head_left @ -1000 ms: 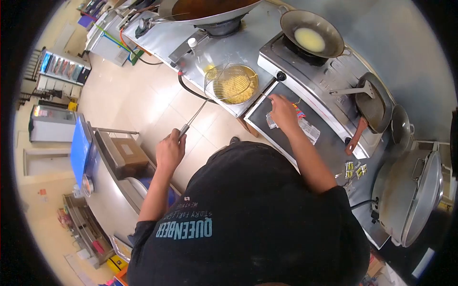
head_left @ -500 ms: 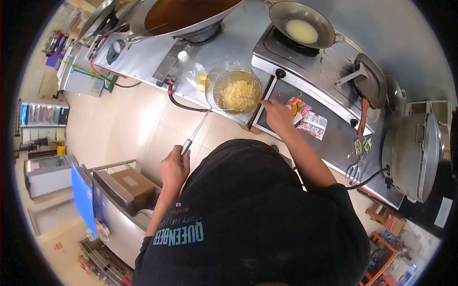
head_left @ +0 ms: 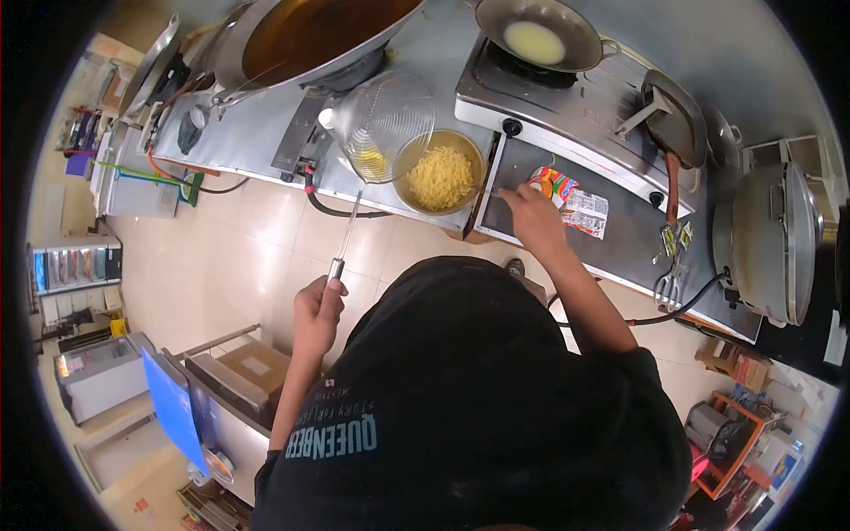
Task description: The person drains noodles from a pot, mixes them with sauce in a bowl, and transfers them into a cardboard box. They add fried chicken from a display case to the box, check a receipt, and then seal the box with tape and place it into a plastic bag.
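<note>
My left hand (head_left: 319,311) is closed around the handle of a wire strainer (head_left: 390,124). The strainer's mesh is raised just left of a metal bowl (head_left: 409,196), partly overlapping a clear bag with something yellow behind it. Cooked noodles (head_left: 440,179) lie in the bowl. To the right of the bowl, my right hand (head_left: 537,219) grips the end of a thin metal utensil (head_left: 487,189) that reaches over the rim to the noodles. The utensil's far end is hidden, so I cannot make out its kind.
Beyond the bowl stands a gas stove (head_left: 531,97) with a wok (head_left: 567,31) holding pale liquid. A large wok (head_left: 310,40) of brown liquid is at the upper left. Noodle packets (head_left: 580,211) lie by my right hand. A big lidded pot (head_left: 766,239) stands far right.
The strainer has moved from over the bowl to its left, uncovering the noodles. My right hand has shifted slightly right, and the utensil in it now shows. The view has shifted a little.
</note>
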The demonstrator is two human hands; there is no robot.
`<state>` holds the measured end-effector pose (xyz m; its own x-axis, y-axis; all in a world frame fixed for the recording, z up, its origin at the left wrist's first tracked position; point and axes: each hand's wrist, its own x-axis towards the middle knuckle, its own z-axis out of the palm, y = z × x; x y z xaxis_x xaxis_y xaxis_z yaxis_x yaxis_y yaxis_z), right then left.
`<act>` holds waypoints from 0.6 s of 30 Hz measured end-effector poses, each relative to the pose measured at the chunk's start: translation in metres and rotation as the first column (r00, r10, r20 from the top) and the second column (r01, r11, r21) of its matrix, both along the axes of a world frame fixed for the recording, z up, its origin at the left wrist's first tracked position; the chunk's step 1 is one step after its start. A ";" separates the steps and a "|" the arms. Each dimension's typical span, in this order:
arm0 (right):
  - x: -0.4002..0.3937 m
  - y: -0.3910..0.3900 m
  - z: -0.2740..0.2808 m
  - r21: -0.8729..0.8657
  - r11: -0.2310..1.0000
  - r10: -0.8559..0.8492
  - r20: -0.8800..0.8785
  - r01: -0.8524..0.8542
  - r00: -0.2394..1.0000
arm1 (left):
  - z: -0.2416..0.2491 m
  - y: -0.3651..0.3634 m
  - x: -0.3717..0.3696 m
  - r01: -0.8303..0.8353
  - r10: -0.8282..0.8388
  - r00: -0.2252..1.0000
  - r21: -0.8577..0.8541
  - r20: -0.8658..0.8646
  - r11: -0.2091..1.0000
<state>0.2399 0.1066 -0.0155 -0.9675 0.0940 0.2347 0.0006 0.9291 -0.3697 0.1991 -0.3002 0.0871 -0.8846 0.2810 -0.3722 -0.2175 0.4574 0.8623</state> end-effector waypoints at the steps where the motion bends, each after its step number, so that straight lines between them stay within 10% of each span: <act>1: 0.002 -0.001 0.015 -0.052 0.997 -0.061 -0.025 0.060 0.998 | 0.002 0.002 -0.002 -0.004 0.002 0.999 0.049 0.048 0.999; 10: 0.054 0.024 0.003 -0.333 0.910 -0.241 0.063 0.248 0.969 | 0.007 0.142 -0.072 0.082 -0.221 0.948 0.494 0.230 0.866; 18: 0.103 0.053 0.028 -0.503 0.756 -0.309 0.288 0.418 0.906 | -0.010 0.338 -0.161 0.118 -0.366 0.850 0.541 0.378 0.833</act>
<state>0.3425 0.1597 0.0121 -0.8523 0.5054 -0.1348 0.4119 0.4896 -0.7685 0.0384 0.0373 0.0772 -0.5280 0.7126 -0.4620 -0.5732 0.1024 0.8130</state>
